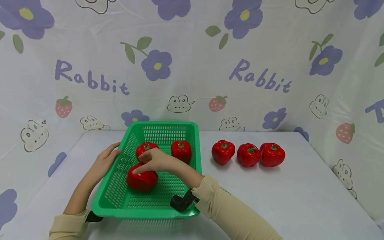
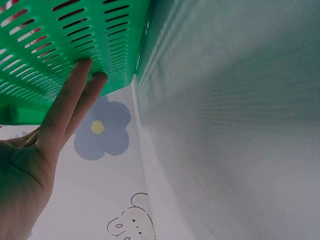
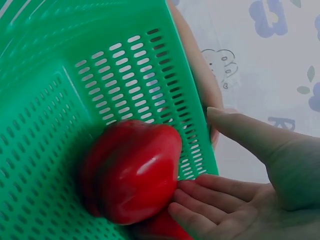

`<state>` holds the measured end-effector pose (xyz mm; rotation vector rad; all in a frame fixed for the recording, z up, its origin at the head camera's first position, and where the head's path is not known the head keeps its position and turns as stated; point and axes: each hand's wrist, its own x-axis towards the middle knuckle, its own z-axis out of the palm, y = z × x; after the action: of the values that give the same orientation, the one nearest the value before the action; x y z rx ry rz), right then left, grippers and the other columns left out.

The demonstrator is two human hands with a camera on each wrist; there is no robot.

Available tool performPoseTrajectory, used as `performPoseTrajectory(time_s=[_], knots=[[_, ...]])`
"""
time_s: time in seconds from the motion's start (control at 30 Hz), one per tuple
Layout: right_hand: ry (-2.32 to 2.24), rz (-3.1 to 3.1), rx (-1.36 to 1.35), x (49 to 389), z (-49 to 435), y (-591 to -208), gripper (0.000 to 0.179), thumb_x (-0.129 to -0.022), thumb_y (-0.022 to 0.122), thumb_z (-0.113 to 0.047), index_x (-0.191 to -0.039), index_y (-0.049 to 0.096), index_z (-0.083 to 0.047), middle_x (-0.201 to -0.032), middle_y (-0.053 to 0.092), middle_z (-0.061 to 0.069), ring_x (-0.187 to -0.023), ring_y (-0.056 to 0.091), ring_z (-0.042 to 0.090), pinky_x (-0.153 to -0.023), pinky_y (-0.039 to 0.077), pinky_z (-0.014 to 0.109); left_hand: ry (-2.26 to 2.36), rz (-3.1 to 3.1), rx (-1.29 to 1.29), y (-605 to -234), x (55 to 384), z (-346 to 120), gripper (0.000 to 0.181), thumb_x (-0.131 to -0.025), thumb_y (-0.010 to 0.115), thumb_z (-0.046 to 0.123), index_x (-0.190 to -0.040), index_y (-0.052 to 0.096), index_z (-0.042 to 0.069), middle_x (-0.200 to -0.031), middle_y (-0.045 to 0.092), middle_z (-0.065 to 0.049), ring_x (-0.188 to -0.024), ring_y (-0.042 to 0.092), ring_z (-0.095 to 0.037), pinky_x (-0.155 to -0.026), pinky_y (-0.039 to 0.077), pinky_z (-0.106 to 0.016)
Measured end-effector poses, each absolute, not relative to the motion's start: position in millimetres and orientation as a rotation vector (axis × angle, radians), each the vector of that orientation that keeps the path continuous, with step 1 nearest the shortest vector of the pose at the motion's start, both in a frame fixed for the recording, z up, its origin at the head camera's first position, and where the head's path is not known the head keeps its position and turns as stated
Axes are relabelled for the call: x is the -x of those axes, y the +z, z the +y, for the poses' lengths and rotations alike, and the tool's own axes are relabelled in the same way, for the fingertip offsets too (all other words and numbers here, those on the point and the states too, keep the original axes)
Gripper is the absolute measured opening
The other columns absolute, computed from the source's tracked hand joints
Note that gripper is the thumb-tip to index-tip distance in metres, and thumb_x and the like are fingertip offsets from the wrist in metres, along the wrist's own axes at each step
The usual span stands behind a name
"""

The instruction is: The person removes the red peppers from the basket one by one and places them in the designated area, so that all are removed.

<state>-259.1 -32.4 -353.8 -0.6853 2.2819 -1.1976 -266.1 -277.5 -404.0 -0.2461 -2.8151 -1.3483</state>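
Note:
A green plastic basket (image 1: 146, 213) with slotted walls stands on the table, and three red bell peppers show inside it. My left hand (image 1: 105, 161) lies along the basket's left side; in the left wrist view its straight fingers (image 2: 75, 95) touch the slotted wall from outside. Over the basket reaches my right hand (image 1: 156, 160), just above the front-left bell pepper (image 1: 142, 181). Seen from the right wrist, that bell pepper (image 3: 137, 172) lies against the fingertips, with the thumb spread away. Behind it are a bell pepper (image 1: 145, 146) partly covered by the hand and another bell pepper (image 1: 181, 150) at the right.
Right of the basket, three more bell peppers stand in a row on the white table (image 1: 270, 196): one bell pepper (image 1: 223, 152) slightly apart, a middle bell pepper (image 1: 248, 156) and a right bell pepper (image 1: 272, 155). A patterned cloth (image 1: 192, 66) hangs behind.

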Motion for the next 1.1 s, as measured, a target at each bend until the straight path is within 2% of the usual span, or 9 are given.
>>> performPoseTrajectory(time_s=[0.17, 0.4, 0.6, 0.73, 0.9, 1.1], knots=[[-1.204, 2.296, 0.697, 257.8, -31.5, -353.3, 0.061, -0.087, 0.072, -0.025, -0.138, 0.052, 0.0, -0.138, 0.058, 0.014, -0.129, 0.052, 0.027, -0.096, 0.052, 0.035, -1.348, -2.811, 0.243, -403.6, 266.4, -276.6, 0.053, -0.107, 0.031, 0.033, -0.152, 0.031, 0.006, -0.13, 0.055, -0.028, -0.089, 0.061, -0.016, -0.076, 0.051, -0.03], [-1.107, 2.359, 0.647, 258.3, -33.3, -355.3, 0.065, -0.085, 0.074, -0.03, -0.138, 0.053, 0.0, -0.14, 0.057, 0.012, -0.126, 0.053, 0.023, -0.093, 0.053, 0.032, -1.343, -2.811, 0.233, -404.7, 267.4, -276.8, 0.053, -0.107, 0.031, 0.033, -0.152, 0.031, 0.006, -0.13, 0.055, -0.028, -0.088, 0.061, -0.015, -0.076, 0.051, -0.03], [-1.012, 2.371, 0.596, 259.9, -35.5, -361.3, 0.07, -0.083, 0.076, -0.033, -0.137, 0.052, 0.003, -0.139, 0.058, 0.012, -0.123, 0.055, 0.022, -0.095, 0.052, 0.035, -1.336, -2.811, 0.244, -404.6, 267.1, -277.4, 0.054, -0.106, 0.03, 0.035, -0.152, 0.031, 0.005, -0.134, 0.052, -0.028, -0.092, 0.061, -0.018, -0.077, 0.051, -0.03], [-0.949, 2.375, 0.585, 260.5, -37.5, -365.4, 0.07, -0.081, 0.078, -0.035, -0.135, 0.054, 0.003, -0.131, 0.062, 0.011, -0.11, 0.057, 0.018, -0.09, 0.053, 0.034, -1.329, -2.813, 0.242, -404.8, 266.7, -278.4, 0.054, -0.106, 0.03, 0.037, -0.152, 0.032, 0.007, -0.136, 0.051, -0.027, -0.095, 0.061, -0.021, -0.079, 0.05, -0.03], [-0.918, 2.365, 0.591, 260.9, -37.4, -367.7, 0.066, -0.081, 0.078, -0.034, -0.131, 0.056, 0.004, -0.115, 0.066, 0.006, -0.096, 0.056, 0.013, -0.089, 0.053, 0.036, -1.352, -2.805, 0.243, -405.1, 266.5, -278.4, 0.055, -0.106, 0.03, 0.037, -0.152, 0.031, 0.007, -0.134, 0.052, -0.028, -0.091, 0.061, -0.018, -0.077, 0.051, -0.03], [-0.899, 2.354, 0.579, 260.3, -35.4, -369.1, 0.063, -0.081, 0.078, -0.033, -0.126, 0.056, 0.005, -0.094, 0.059, 0.001, -0.088, 0.051, 0.013, -0.083, 0.052, 0.036, -1.33, -2.816, 0.24, -404.0, 265.3, -276.7, 0.055, -0.107, 0.031, 0.037, -0.152, 0.031, 0.007, -0.136, 0.052, -0.027, -0.096, 0.059, -0.018, -0.081, 0.049, -0.032]])
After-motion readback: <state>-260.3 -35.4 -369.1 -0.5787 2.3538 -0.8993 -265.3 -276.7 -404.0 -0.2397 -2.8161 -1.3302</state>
